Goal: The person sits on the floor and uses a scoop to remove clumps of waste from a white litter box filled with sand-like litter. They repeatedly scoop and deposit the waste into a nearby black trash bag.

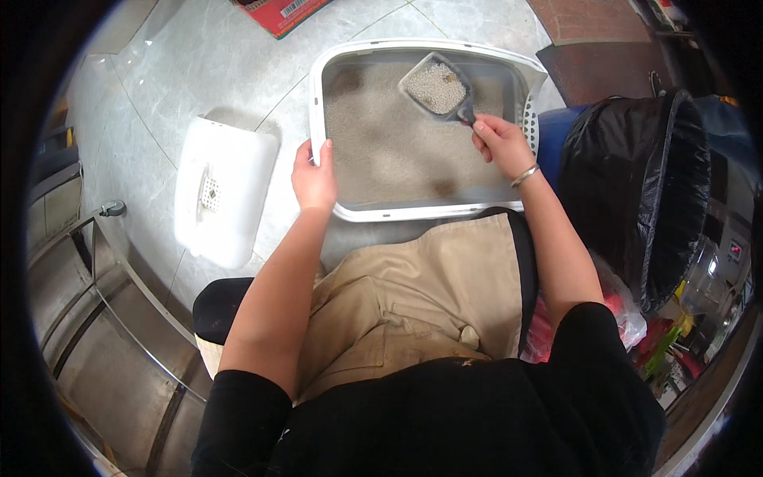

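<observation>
In front of me on the floor stands a litter box with a white rim (pixel 411 43), its pan spread with pale granular litter (pixel 387 149). My left hand (pixel 316 179) grips the rim's left side, thumb on top. My right hand (pixel 501 143) holds the handle of a dark litter scoop (pixel 468 107) over the back right of the box. Pale litter granules (pixel 435 89) fill the scoop, with a brownish clump among them. Darker patches show in the litter near the back left corner and the front edge.
A white plastic cover (pixel 229 185) with a vented patch lies to the left. At right stands a bin lined with a black bag (pixel 620 179). A metal frame on casters (pixel 113 208) is at lower left. Beyond the box sits a red carton (pixel 280 15); brown boards (pixel 602 65) lie back right.
</observation>
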Demonstrator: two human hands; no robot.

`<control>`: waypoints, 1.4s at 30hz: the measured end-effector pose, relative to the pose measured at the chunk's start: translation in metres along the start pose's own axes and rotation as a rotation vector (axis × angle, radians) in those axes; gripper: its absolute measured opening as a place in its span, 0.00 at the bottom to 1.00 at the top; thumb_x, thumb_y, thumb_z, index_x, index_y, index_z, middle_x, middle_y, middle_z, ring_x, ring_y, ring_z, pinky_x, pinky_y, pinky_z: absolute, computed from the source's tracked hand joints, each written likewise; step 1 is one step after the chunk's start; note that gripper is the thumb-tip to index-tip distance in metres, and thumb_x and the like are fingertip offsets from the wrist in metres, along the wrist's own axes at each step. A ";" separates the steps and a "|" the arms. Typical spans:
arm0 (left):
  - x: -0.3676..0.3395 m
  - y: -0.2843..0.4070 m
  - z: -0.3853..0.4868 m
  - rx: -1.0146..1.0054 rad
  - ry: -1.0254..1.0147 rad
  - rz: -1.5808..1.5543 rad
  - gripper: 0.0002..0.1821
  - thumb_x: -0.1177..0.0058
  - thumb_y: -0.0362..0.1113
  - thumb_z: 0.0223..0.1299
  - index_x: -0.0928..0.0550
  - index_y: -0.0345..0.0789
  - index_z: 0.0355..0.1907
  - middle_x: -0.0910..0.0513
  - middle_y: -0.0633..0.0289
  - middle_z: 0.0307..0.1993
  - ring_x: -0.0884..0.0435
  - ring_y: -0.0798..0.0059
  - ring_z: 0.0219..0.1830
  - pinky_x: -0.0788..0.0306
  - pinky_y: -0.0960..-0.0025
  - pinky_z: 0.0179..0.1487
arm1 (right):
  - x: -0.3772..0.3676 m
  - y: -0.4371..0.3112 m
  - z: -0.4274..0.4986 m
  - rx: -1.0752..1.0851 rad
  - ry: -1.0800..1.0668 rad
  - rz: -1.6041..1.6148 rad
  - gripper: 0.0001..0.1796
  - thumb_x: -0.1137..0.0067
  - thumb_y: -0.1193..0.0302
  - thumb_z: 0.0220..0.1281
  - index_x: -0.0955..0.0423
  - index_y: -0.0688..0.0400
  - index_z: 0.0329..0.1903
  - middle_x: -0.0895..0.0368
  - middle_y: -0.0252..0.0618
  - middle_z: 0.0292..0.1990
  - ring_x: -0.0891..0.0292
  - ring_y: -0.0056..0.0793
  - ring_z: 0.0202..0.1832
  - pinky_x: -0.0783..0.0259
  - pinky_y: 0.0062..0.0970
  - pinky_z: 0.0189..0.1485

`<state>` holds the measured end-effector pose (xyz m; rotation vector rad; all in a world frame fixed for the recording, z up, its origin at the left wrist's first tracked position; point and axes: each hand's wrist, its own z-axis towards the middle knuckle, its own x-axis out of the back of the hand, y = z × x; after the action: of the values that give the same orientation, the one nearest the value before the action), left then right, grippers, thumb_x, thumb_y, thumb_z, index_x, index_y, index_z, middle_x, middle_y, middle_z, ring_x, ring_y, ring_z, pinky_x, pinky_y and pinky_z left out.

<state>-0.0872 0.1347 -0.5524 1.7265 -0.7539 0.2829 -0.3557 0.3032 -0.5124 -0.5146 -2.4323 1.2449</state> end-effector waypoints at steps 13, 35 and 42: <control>0.001 -0.004 0.002 0.012 -0.013 0.018 0.26 0.45 0.49 0.63 0.24 0.29 0.53 0.17 0.50 0.42 0.19 0.63 0.41 0.28 0.65 0.47 | 0.001 -0.003 -0.010 0.003 -0.027 -0.047 0.14 0.50 0.66 0.70 0.22 0.60 0.50 0.29 0.25 0.22 0.38 0.13 0.20 0.39 0.16 0.23; -0.003 -0.005 0.004 -0.028 -0.004 0.044 0.26 0.46 0.49 0.64 0.25 0.29 0.54 0.17 0.50 0.44 0.19 0.62 0.43 0.29 0.66 0.50 | 0.005 -0.019 -0.029 -0.022 0.024 0.005 0.14 0.49 0.67 0.69 0.22 0.62 0.49 0.28 0.26 0.22 0.38 0.13 0.20 0.40 0.17 0.23; 0.002 -0.010 0.004 0.028 0.003 0.046 0.30 0.46 0.51 0.64 0.26 0.26 0.56 0.19 0.45 0.47 0.20 0.57 0.48 0.30 0.63 0.54 | 0.046 -0.116 -0.152 -0.030 0.323 0.019 0.14 0.52 0.66 0.70 0.23 0.62 0.46 0.32 0.25 0.21 0.41 0.12 0.19 0.45 0.15 0.21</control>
<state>-0.0802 0.1315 -0.5597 1.7365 -0.7921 0.3286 -0.3425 0.3669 -0.3272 -0.6906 -2.1807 1.0421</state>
